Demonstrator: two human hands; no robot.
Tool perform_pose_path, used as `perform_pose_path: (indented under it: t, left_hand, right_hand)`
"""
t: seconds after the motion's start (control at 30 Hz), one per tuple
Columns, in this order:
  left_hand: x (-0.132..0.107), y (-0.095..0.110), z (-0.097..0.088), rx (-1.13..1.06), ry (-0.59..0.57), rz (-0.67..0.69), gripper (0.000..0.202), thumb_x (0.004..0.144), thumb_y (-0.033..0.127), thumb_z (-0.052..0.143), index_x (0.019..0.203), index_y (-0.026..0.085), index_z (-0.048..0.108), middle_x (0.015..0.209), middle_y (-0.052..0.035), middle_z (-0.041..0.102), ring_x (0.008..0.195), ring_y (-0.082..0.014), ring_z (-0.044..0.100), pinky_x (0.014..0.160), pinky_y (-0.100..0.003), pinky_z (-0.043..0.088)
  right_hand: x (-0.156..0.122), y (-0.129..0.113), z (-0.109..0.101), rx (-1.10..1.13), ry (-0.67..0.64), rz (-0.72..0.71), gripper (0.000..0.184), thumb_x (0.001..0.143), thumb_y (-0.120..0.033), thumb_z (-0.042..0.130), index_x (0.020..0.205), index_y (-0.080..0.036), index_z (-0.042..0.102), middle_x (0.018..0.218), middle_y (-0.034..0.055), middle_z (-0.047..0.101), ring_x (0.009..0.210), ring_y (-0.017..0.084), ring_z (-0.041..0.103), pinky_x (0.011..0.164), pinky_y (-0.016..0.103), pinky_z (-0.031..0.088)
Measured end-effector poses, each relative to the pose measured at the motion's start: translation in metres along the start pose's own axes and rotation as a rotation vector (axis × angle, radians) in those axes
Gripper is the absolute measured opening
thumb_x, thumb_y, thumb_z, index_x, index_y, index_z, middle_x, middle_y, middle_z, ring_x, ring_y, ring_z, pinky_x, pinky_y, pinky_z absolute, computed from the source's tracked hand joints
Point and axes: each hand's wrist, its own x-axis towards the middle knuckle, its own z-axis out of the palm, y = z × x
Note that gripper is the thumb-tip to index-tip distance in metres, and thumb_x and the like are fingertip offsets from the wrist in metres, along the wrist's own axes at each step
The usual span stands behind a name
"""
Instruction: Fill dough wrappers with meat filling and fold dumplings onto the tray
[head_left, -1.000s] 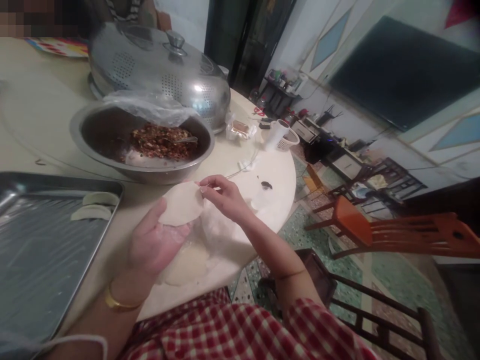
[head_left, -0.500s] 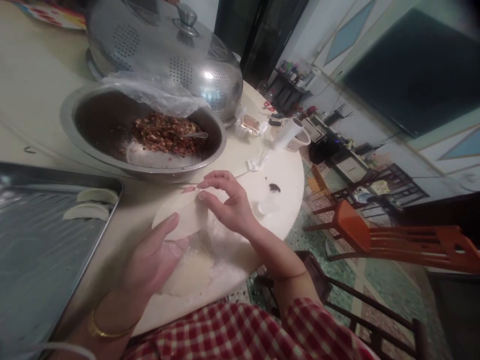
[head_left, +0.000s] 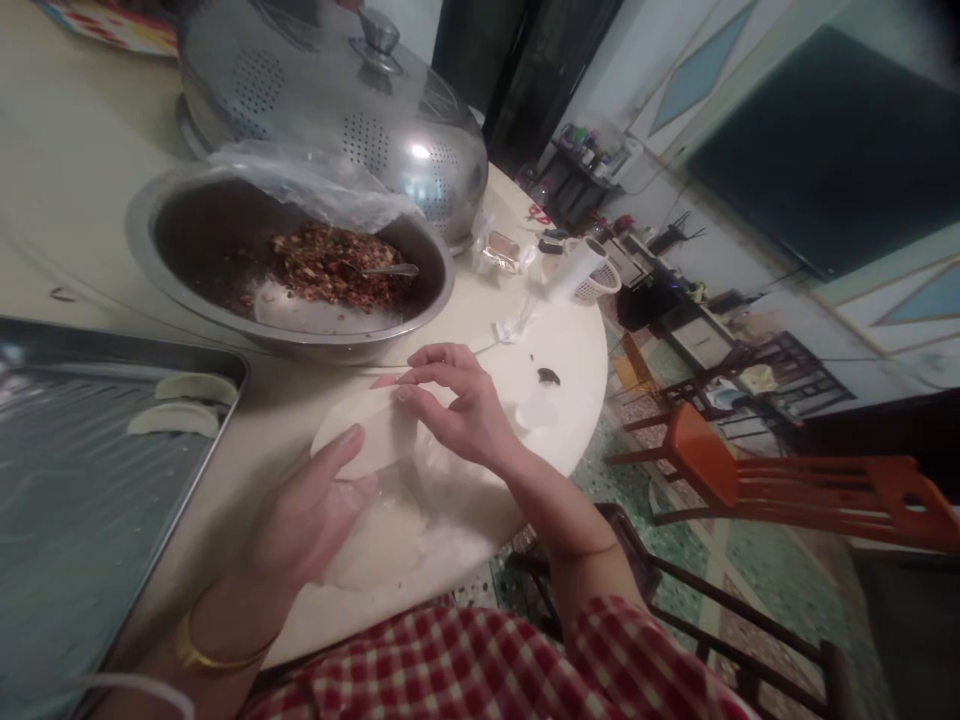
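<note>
A thin round dumpling wrapper (head_left: 365,432) is held up between my hands over the table. My left hand (head_left: 311,515) supports it from below, thumb on its near-left edge, the other fingers partly hidden behind it. My right hand (head_left: 461,405) pinches its far-right edge between thumb and fingertips. Under the hands, more pale dough wrappers (head_left: 382,545) lie on the table beside a clear plastic sheet (head_left: 457,485). Just beyond is a wide metal bowl (head_left: 300,345) with chopped filling (head_left: 334,262) and a spoon (head_left: 390,270) in it.
To the left, a metal tray (head_left: 90,500) carries two folded dumplings (head_left: 176,420). A domed steel lid (head_left: 322,100) stands behind the bowl. Toward the right edge are a plastic wrap roll (head_left: 577,270), a white basket (head_left: 604,283) and red scissors (head_left: 538,214). An orange chair (head_left: 701,455) stands beyond.
Both hands and the wrapper keep nearly the same pose. The view has shifted very slightly, and the left thumb sits a touch further right.
</note>
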Motion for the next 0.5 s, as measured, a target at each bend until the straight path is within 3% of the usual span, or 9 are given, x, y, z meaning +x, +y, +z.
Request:
perform_pose_path:
  t: [0.3, 0.43, 0.5]
  left_hand:
    - [0.0000, 0.0029, 0.0006, 0.018, 0.061, -0.061, 0.056, 0.078, 0.038, 0.078, 0.132, 0.031, 0.067, 0.126, -0.0019, 0.074, 0.132, -0.0329, 0.059, 0.114, -0.043, 0.049]
    - [-0.0002, 0.0057, 0.0035, -0.016, 0.064, -0.105, 0.053, 0.083, 0.040, 0.070, 0.135, 0.033, 0.066, 0.127, 0.0008, 0.074, 0.133, -0.0299, 0.059, 0.115, -0.040, 0.049]
    - [0.0003, 0.0058, 0.0039, -0.039, 0.081, -0.092, 0.052, 0.087, 0.040, 0.066, 0.138, 0.033, 0.063, 0.125, 0.0017, 0.075, 0.133, -0.0275, 0.060, 0.116, -0.039, 0.048]
  right_hand:
    - [0.0029, -0.0007, -0.0029, 0.130, -0.076, 0.099, 0.014, 0.084, -0.014, 0.064, 0.071, -0.020, 0.067, 0.096, 0.0040, 0.070, 0.098, 0.018, 0.065, 0.092, 0.037, 0.055]
    - [0.0031, 0.0036, -0.0052, 0.295, -0.109, 0.242, 0.017, 0.089, -0.025, 0.062, 0.076, -0.021, 0.072, 0.099, 0.0036, 0.069, 0.092, 0.015, 0.066, 0.073, 0.029, 0.057]
    - [0.0026, 0.0069, -0.0061, 0.329, -0.096, 0.273, 0.021, 0.092, -0.030, 0.061, 0.077, -0.022, 0.073, 0.098, 0.0035, 0.068, 0.090, 0.014, 0.066, 0.074, 0.028, 0.058]
